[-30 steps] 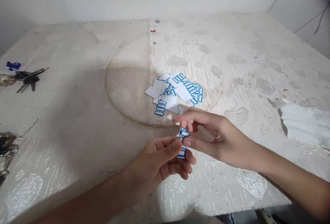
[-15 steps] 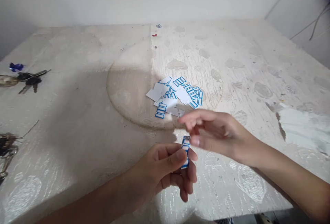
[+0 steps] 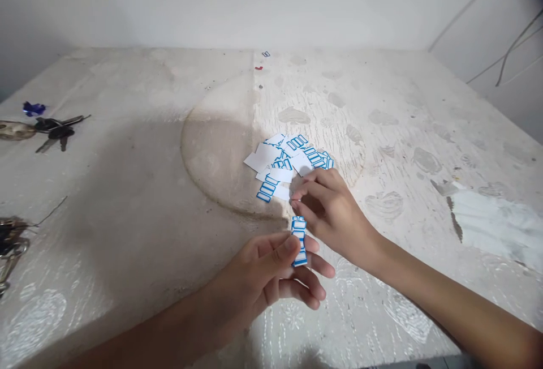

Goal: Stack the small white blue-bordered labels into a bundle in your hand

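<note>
Left hand (image 3: pixel 271 264): clamped on a small stack (image 3: pixel 299 227) of blue-outlined cards. Thumb presses the front face, fingers behind; stack stands roughly upright, its top end clear of the thumb. The lower fingers are loosely curled, gaps between them, tips past the stack's right side. Number of cards in the stack: cannot tell.

Right hand (image 3: pixel 335 210): palm down, just beyond the stack, at the near right edge of the card pile (image 3: pixel 265 157). Thumb and index tips nearly together, only a narrow gap if any; whether a card is pinched there, or the tips touch the pile, cannot tell. Other fingers bent in, mostly hidden.

Pile lies loose on the table (image 3: pixel 148 205), cards overlapping, some blank white side up, some showing blue outlines. Keys (image 3: pixel 59 131) and a blue scrap (image 3: pixel 34 109) far left; white sheet (image 3: pixel 492 222) at right, well apart from both hands.
</note>
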The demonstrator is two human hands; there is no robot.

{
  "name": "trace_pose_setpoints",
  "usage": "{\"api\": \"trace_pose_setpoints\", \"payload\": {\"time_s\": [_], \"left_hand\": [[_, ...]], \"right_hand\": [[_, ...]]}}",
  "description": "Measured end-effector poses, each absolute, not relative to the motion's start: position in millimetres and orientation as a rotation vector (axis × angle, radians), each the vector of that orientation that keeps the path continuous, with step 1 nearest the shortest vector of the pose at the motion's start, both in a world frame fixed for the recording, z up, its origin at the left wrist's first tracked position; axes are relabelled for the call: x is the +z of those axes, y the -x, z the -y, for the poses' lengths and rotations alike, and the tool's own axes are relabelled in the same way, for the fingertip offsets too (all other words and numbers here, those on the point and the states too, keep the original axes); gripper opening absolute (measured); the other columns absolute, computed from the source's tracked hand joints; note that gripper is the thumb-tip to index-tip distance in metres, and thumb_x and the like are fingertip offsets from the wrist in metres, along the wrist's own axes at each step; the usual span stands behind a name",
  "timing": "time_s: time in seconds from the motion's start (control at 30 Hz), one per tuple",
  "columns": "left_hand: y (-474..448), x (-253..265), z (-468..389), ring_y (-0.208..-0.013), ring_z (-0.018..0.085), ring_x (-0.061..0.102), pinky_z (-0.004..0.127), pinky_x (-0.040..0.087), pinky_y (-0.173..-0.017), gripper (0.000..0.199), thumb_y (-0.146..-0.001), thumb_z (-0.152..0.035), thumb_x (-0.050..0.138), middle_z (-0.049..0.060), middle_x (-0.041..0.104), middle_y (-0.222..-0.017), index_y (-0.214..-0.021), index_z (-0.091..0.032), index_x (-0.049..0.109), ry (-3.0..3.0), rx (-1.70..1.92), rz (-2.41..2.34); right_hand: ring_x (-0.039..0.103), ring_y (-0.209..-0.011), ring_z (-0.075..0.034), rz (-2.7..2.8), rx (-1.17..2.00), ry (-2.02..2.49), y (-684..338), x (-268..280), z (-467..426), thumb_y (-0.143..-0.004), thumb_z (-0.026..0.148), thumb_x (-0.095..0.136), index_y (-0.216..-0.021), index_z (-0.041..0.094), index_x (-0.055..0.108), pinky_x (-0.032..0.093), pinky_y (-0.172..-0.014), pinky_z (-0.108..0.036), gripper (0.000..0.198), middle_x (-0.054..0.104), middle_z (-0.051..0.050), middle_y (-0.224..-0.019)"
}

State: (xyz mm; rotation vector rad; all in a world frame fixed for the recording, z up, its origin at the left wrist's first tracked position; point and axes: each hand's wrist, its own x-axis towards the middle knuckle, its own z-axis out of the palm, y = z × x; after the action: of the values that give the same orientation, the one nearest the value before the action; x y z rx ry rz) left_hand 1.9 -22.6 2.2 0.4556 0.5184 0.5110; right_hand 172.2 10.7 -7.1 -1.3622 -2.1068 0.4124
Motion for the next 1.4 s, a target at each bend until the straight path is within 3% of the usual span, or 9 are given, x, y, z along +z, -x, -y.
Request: {"api": "trace_pose_setpoints", "payload": {"time_s": [0.17,0.3,0.53,0.67,0.8,0.87,0.97,1.07,1.4], "left_hand": [[-2,-2,23,-0.071,0.011,0.062,0.022,0.048,-0.066,0.028,-0.091,-0.033,0.044,0.009,0.065,-0.091,-0.098,-0.013,0.06,-0.457,0.528,-0.503],[0,2,23,-0.07,0.011,0.063,0.022,0.049,-0.065,0.028,-0.091,-0.032,0.043,0.009,0.065,-0.089,-0.098,-0.012,0.061,-0.453,0.543,-0.51],[1,5,19,-0.066,0.011,0.063,0.021,0.05,-0.062,0.03,-0.092,-0.031,0.04,0.009,0.066,-0.086,-0.098,-0.011,0.062,-0.4,0.615,-0.525],[1,7,17,-0.065,0.012,0.063,0.021,0.051,-0.061,0.03,-0.092,-0.031,0.041,0.009,0.067,-0.083,-0.096,-0.011,0.063,-0.336,0.648,-0.536],[1,6,16,-0.063,0.012,0.064,0.021,0.051,-0.062,0.027,-0.09,-0.03,0.045,0.009,0.068,-0.08,-0.093,-0.01,0.063,-0.287,0.625,-0.561],[0,4,17,-0.063,0.012,0.064,0.021,0.051,-0.062,0.028,-0.091,-0.03,0.044,0.01,0.068,-0.08,-0.092,-0.01,0.063,-0.292,0.603,-0.57],[-1,2,20,-0.064,0.013,0.065,0.021,0.051,-0.061,0.031,-0.092,-0.031,0.041,0.011,0.069,-0.082,-0.092,-0.009,0.063,-0.307,0.582,-0.568],[-2,1,22,-0.065,0.013,0.065,0.022,0.052,-0.061,0.033,-0.093,-0.03,0.037,0.012,0.069,-0.084,-0.091,-0.009,0.063,-0.31,0.556,-0.556],[-2,0,24,-0.072,0.014,0.067,0.021,0.052,-0.064,0.037,-0.093,-0.034,0.036,0.013,0.068,-0.087,-0.1,-0.009,0.062,-0.329,0.498,-0.53]], "right_hand": [[0.048,-0.091,-0.026,2.319,0.325,1.325,-176,-2,-12,-0.091,0.023,0.045,-0.108,0.011,0.057,0.038,-0.079,-0.042,0.024,0.056,-0.012,-0.099],[0.049,-0.087,-0.025,2.483,0.353,1.139,-186,5,-11,-0.093,0.026,0.044,-0.101,0.008,0.058,0.04,-0.076,-0.041,0.025,0.055,-0.014,-0.098],[0.051,-0.079,-0.021,2.532,0.338,1.018,-196,11,-8,-0.09,0.008,0.042,-0.09,0.008,0.059,0.041,-0.069,-0.035,0.017,0.056,-0.011,-0.086],[0.051,-0.066,-0.015,2.232,0.586,1.203,-199,20,-8,-0.091,0.013,0.043,-0.09,0.01,0.057,0.041,-0.058,-0.028,0.014,0.054,-0.005,-0.076],[0.054,-0.077,-0.013,1.946,0.925,1.14,-202,29,-6,-0.092,0.013,0.044,-0.104,0.02,0.06,0.043,-0.065,-0.025,0.021,0.058,-0.003,-0.089],[0.054,-0.073,-0.012,1.762,1.111,1.108,-202,29,-4,-0.09,0.015,0.049,-0.11,0.024,0.058,0.044,-0.063,-0.024,0.024,0.058,-0.001,-0.083],[0.051,-0.063,-0.009,1.556,1.305,1.066,-201,28,-2,-0.085,0.015,0.059,-0.1,0.021,0.062,0.043,-0.055,-0.02,0.017,0.057,0.001,-0.073],[0.052,-0.063,-0.007,1.536,1.363,1.012,-199,27,-2,-0.083,0.013,0.061,-0.089,0.018,0.066,0.044,-0.055,-0.018,0.01,0.062,0.0,-0.077],[0.059,-0.077,-0.011,1.713,1.282,0.89,-190,19,1,-0.085,0.006,0.056,-0.094,0.012,0.064,0.047,-0.066,-0.023,0.014,0.063,-0.003,-0.084]]}}
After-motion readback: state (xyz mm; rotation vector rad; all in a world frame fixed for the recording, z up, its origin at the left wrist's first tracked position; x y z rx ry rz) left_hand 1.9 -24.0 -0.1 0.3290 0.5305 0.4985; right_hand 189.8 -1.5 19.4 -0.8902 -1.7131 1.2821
